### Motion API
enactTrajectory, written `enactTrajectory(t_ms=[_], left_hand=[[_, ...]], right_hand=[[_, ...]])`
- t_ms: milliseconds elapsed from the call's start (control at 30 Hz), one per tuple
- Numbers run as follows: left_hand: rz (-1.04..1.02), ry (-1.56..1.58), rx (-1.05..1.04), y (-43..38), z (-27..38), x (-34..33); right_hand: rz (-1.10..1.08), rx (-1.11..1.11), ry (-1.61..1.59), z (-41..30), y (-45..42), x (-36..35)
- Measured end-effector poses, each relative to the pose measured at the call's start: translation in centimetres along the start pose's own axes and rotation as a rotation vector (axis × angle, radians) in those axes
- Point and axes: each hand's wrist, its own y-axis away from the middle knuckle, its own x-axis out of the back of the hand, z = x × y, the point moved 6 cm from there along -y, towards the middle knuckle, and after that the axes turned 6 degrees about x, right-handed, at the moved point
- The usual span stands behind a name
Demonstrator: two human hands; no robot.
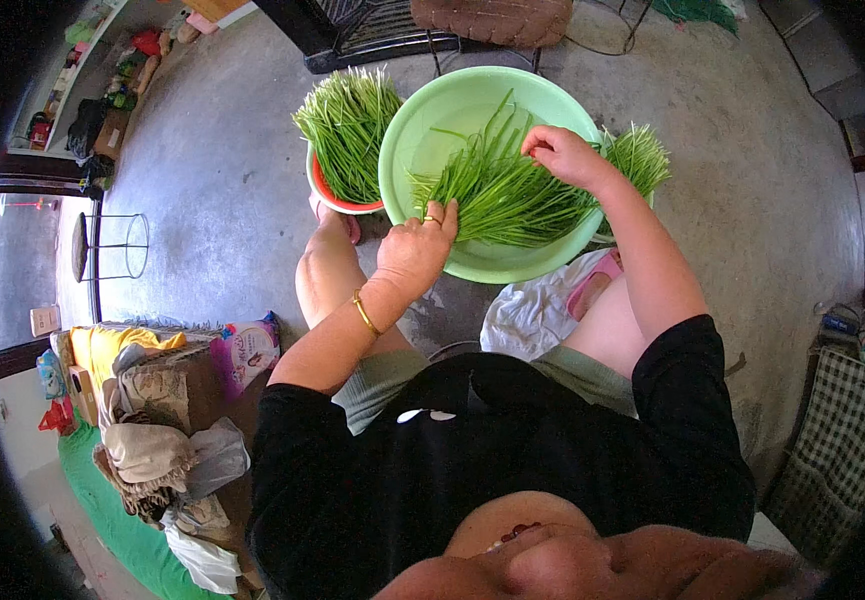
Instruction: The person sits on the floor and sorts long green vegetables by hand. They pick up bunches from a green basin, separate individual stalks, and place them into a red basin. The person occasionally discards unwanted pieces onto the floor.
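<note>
A wide pale-green plastic basin (432, 112) stands in front of my knees. Long green stalks, likely garlic chives (511, 202), lie fanned across it, their paler ends towards the left. At the basin's near left side my left hand (419, 244) grips the edge of the bunch; its thumb is hidden. Over the right part of the bunch hovers my right hand (566, 156), fingers bent inward. Whether a small piece is pinched between them is not clear. Beside the basin on the left, another upright bundle (350, 135) fills a red-rimmed container (323, 185).
A further bundle of stalks (636, 159) stands right of the basin, its container mostly hidden. White cloth (522, 307) lies by my right foot. A brown padded stool (488, 22) is just beyond the basin. Boxes and bags (169, 390) crowd the left side.
</note>
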Motion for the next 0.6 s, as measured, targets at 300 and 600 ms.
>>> enactTrajectory(t_ms=[300,600], left_hand=[[0.001,0.016,-0.01,0.4,0.5,-0.1],[-0.008,0.031,-0.018,0.8,0.5,0.5]], right_hand=[[0.111,0.002,-0.738,-2.1,1.0,-1.1],[-0.016,-0.138,-1.062,-2.1,1.1,-3.1]])
